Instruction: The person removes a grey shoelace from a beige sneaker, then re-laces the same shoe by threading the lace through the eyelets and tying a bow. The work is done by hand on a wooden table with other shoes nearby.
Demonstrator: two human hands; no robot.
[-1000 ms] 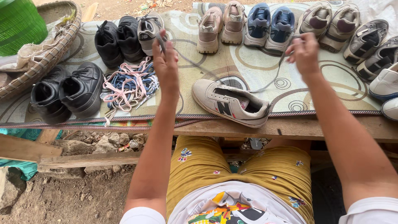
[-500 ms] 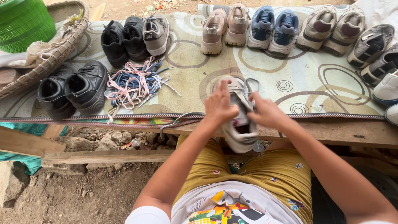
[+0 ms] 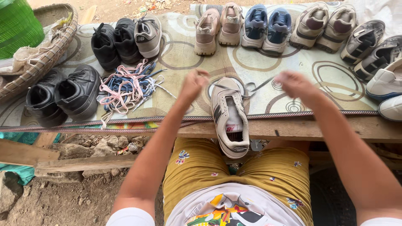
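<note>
A cream sneaker [image 3: 229, 119] with dark side stripes lies toe away from me, its heel hanging over the table's front edge above my lap. A grey shoelace [image 3: 255, 86] runs across its toe end. My left hand [image 3: 193, 85] pinches one end of the lace left of the toe. My right hand [image 3: 298, 85] holds the other end out to the right. Both hands are blurred.
A patterned cloth [image 3: 180, 62] covers the wooden table [image 3: 335, 129]. A heap of loose laces [image 3: 125, 86] lies at left beside black shoes [image 3: 63, 94]. Several pairs of sneakers [image 3: 259, 27] line the far edge. A woven basket [image 3: 46, 54] and green tub [image 3: 16, 25] stand far left.
The sneaker has been turned and laid flat at the table's edge. My hands left its body and now pull the lace ends apart to either side.
</note>
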